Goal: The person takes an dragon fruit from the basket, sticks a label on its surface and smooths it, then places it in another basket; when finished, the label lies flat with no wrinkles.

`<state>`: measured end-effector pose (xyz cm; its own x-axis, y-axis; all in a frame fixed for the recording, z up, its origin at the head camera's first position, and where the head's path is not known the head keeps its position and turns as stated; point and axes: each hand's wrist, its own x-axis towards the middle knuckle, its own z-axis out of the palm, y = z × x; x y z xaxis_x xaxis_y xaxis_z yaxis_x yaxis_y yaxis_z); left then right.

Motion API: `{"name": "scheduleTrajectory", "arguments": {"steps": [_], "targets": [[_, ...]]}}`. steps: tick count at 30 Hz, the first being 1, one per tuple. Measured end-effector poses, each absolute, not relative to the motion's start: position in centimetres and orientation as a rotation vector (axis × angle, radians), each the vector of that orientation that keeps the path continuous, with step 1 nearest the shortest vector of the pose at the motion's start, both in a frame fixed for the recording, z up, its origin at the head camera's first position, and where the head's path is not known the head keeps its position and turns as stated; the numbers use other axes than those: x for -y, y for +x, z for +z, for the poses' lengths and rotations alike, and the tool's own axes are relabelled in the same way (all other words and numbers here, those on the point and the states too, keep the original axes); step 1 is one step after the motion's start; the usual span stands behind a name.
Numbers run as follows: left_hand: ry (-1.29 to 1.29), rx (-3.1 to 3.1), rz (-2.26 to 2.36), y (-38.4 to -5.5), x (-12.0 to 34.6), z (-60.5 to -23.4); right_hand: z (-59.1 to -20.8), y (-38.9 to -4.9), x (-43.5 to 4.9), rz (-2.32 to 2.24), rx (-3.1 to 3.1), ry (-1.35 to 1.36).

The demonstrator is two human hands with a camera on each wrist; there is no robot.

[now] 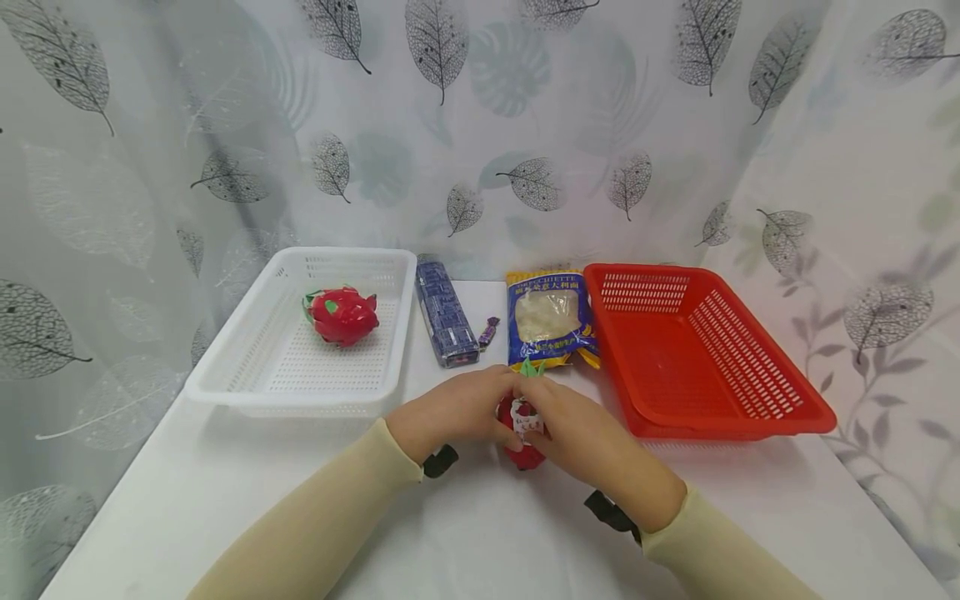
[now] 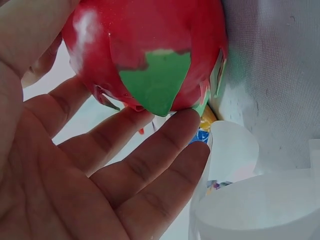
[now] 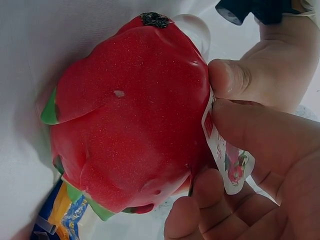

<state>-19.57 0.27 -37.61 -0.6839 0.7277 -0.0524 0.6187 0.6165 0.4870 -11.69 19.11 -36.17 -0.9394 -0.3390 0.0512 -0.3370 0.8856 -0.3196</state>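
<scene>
A red dragon fruit (image 1: pixel 525 458) with green-tipped scales rests on the white table between my two hands. My left hand (image 1: pixel 468 404) holds it from the left, its fingers (image 2: pixel 170 130) along the scales in the left wrist view. A white label (image 3: pixel 232 167) with printed fruit and red characters stands partly away from the skin in the right wrist view. My right hand (image 1: pixel 581 425) pinches this label, its thumb against the printed paper and its other fingertips beside the fruit. The left thumb (image 3: pixel 230 77) presses near the label's upper end.
On the left a white basket (image 1: pixel 300 392) holds another dragon fruit (image 1: pixel 343 317). Behind my hands lie a dark blue packet (image 1: pixel 447 312), a purple wrapped candy (image 1: pixel 488 332) and a blue-and-yellow pasta bag (image 1: pixel 550 317). A red basket (image 1: pixel 697 417) stands at the right; a leaf-print curtain hangs behind.
</scene>
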Motion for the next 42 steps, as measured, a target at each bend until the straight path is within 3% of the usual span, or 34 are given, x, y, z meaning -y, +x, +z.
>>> {"name": "scheduleTrajectory", "arguments": {"steps": [42], "targets": [[1.046, -2.629, 0.625, -19.7, -0.9, -38.1, -36.8, -13.8, -18.5, -0.582, -3.113, -0.328]]}}
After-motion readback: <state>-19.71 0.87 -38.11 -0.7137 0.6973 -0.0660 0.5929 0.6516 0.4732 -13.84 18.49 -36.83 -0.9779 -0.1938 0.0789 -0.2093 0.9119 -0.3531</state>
